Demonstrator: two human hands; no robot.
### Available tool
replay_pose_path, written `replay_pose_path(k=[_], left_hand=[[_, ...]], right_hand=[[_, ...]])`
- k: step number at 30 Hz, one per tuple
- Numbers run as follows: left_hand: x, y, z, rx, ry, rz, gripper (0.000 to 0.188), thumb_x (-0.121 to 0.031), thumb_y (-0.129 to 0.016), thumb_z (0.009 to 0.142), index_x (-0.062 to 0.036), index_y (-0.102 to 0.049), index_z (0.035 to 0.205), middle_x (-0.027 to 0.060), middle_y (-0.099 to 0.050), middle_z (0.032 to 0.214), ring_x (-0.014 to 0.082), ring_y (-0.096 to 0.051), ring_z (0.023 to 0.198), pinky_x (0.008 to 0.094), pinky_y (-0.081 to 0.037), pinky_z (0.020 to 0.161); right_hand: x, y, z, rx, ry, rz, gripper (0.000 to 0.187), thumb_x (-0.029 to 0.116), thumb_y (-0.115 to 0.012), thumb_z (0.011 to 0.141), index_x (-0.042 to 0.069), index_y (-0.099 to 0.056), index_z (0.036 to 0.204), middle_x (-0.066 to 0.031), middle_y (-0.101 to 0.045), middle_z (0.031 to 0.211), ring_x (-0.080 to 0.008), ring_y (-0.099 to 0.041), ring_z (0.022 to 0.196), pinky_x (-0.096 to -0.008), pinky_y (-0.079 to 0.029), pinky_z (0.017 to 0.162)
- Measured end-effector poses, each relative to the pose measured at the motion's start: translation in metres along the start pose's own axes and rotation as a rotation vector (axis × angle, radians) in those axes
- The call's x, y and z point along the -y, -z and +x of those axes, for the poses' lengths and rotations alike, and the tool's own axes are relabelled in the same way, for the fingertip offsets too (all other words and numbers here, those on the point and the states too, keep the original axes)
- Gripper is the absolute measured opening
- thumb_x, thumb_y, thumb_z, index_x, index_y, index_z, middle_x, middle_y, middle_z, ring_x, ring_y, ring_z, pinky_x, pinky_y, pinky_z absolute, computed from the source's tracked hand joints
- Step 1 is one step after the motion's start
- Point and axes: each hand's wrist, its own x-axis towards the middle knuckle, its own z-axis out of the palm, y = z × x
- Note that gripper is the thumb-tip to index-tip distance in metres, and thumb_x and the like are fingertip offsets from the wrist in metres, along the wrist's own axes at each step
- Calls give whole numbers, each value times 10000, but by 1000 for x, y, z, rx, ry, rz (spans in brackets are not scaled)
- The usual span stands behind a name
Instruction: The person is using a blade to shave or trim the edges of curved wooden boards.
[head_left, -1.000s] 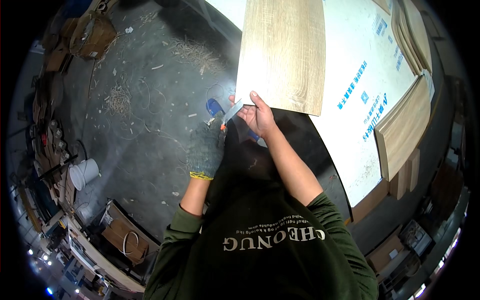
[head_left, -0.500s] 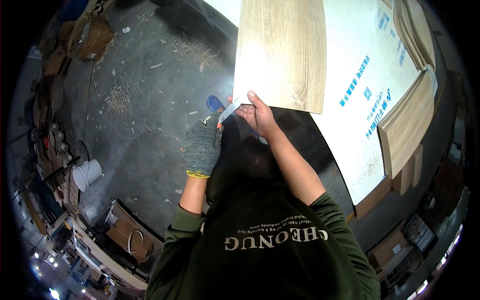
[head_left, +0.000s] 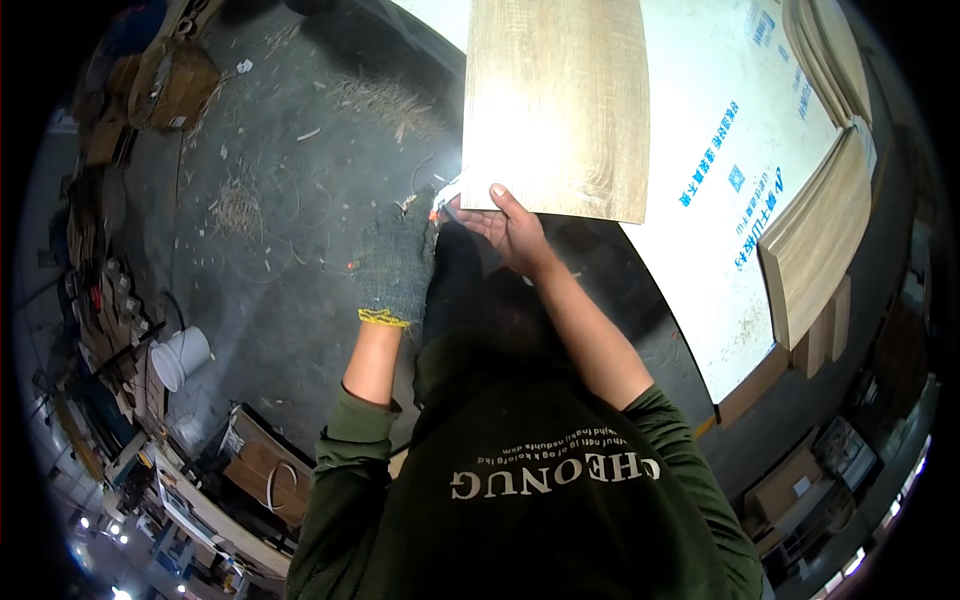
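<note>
A wood-grain board (head_left: 575, 110) reaches toward me over the white sheet, its near edge overhanging. My bare right hand (head_left: 518, 238) grips that near edge, thumb on top and fingers underneath. In a grey knitted glove with a yellow cuff, my left hand (head_left: 392, 262) is closed around a flat-bladed hand tool (head_left: 448, 190) with an orange spot by the grip. The pale blade lies at the board's near left corner, partly washed out by glare. Whether it touches the edge I cannot tell. The tool's handle is hidden in the glove.
Beneath the board lies a large white sheet (head_left: 700, 250) with blue print. Stacked wood-grain panels (head_left: 820, 240) stand on its right side. Thin shavings (head_left: 385, 100) litter the grey floor. To the left are a white bucket (head_left: 180, 358) and a cardboard box (head_left: 175, 85).
My left hand has moved slightly away from me and to the left, carrying the blade from beneath the near corner to the board's left edge. My right hand keeps its grip.
</note>
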Motion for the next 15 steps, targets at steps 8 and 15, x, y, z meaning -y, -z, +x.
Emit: replay_pose_path(k=[8,15], left_hand=[[2,4,34,-39,-64,-7,388,-249,-595,891,-199,-586,1276,147,-635,1034,332,-632,903,438,-512,764],[24,-11,74,7,-91,29,435,-289,-589,898,-224,-549,1326,157,-631,1156,340,-615,1028,450,-507,836]], right_hand=[[5,-1,-2,31,-8,-113,441,328,-365,1033,5,-469,1314,-178,-640,1173,-207,-636,996,-337,-482,917],[4,-6,-1,30,8,-135,428,312,-372,1024,3,-473,1302,-183,-640,1166,-210,-621,1007,-359,-463,933]])
